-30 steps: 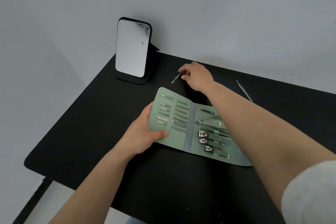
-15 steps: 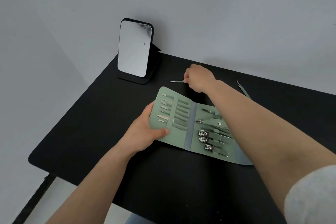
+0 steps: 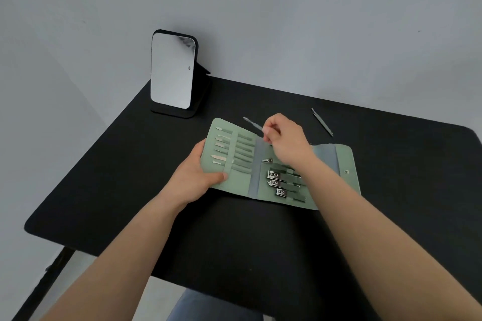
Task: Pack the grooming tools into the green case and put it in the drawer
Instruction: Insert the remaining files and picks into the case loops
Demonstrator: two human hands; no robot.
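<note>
1. Green case [image 3: 326, 156]: lies unfolded on the black table [image 3: 130, 164] at the centre of the frame, its flap with a snap button extending toward the right.
2. Left panel of the case: a column of slim metal tools [image 3: 220, 148] sits under elastic loops, tips pointing to the left.
3. Right panel: three nail clippers [image 3: 276, 182] are stacked one below another, with a small nipper-like tool just above them.
4. Left hand [image 3: 194, 180]: closed on the lower left edge of the case, thumb on top of the panel, fingers beneath it.
5. Right hand [image 3: 284, 141]: fingers pinched together on one end of a thin grooming tool [image 3: 251, 124], held just above the upper edge of the case; the tool slants up and to the left.
6. Tweezers [image 3: 322, 125]: lie loose on the table, upper right of the case and apart from it.
7. Standing mirror [image 3: 172, 73]: upright at the upper left of the table, near the wall.
</note>
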